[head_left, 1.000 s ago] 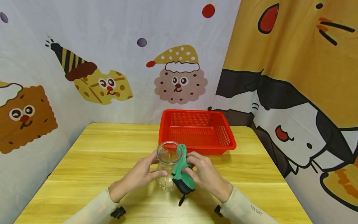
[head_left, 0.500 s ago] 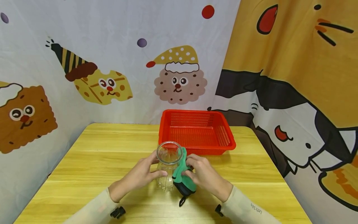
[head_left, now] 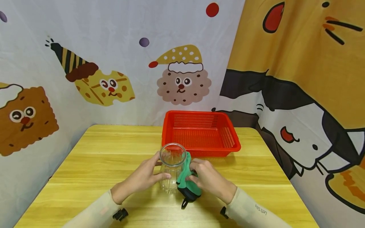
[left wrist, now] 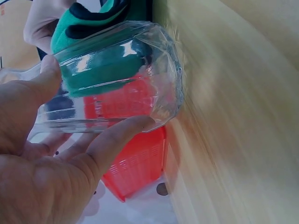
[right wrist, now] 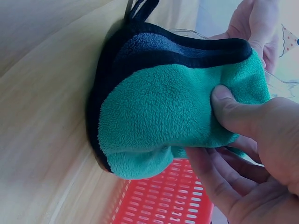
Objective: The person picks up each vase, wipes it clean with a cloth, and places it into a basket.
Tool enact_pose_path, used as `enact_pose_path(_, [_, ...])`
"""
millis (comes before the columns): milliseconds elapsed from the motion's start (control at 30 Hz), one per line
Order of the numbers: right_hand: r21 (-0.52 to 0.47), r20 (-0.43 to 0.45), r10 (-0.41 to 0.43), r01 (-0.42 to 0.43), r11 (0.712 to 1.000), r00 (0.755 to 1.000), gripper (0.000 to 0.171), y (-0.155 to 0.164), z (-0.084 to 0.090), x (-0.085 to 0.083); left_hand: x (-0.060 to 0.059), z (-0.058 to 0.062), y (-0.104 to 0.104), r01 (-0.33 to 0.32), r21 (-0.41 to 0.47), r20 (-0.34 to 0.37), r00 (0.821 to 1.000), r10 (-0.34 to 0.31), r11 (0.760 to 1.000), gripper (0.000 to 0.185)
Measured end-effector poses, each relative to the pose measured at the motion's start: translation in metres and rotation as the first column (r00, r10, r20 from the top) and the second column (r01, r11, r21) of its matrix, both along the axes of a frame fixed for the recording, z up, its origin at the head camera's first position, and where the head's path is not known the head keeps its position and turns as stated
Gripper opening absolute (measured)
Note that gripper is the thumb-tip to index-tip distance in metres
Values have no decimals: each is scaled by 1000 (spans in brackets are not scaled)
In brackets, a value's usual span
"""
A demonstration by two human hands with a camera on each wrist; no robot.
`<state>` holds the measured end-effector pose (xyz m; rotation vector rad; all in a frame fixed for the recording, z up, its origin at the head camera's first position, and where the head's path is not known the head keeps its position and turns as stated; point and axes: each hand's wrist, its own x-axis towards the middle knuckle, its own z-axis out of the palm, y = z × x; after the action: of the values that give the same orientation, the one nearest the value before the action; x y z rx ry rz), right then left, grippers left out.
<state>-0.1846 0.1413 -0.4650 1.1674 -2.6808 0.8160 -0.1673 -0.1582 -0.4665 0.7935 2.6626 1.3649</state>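
A clear glass jar (head_left: pixel 171 166) stands upright on the yellow wooden table (head_left: pixel 94 161), its mouth open. My left hand (head_left: pixel 144 180) grips the jar's left side, thumb and fingers curled round the glass (left wrist: pixel 112 88). My right hand (head_left: pixel 206 179) holds a green cloth with a black edge (head_left: pixel 187 180) pressed against the jar's right side. In the right wrist view the thumb and fingers pinch the green cloth (right wrist: pixel 173 116). A black loop hangs from the cloth's lower end.
A red mesh plastic basket (head_left: pixel 200 133) sits just behind the jar at the table's back, nothing visible in it. Cartoon-printed curtains hang close behind and to both sides of the table.
My right hand has slid the green cloth slightly down along the jar's right side. The left hand and jar stay almost still.
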Motion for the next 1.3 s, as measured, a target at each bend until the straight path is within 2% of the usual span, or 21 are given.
enact_pose_path(267, [100, 4, 7, -8, 995, 1000, 18, -2, -2, -1, 1, 3, 1, -14, -3, 48, 999, 14, 1000, 101])
enact_pose_path(633, [220, -15, 26, -22, 975, 1000, 18, -7, -16, 0, 2, 4, 1, -19, -1, 55, 998, 19, 1000, 104])
enact_pose_path(1033, [211, 2, 5, -5, 977, 1000, 17, -8, -18, 1, 3, 6, 0, -20, 3, 62, 998, 20, 1000, 109])
enact_pose_path(1300, [177, 23, 19, -23, 984, 1000, 14, -6, -20, 1, 2, 5, 0, -28, -5, 62, 998, 28, 1000, 112])
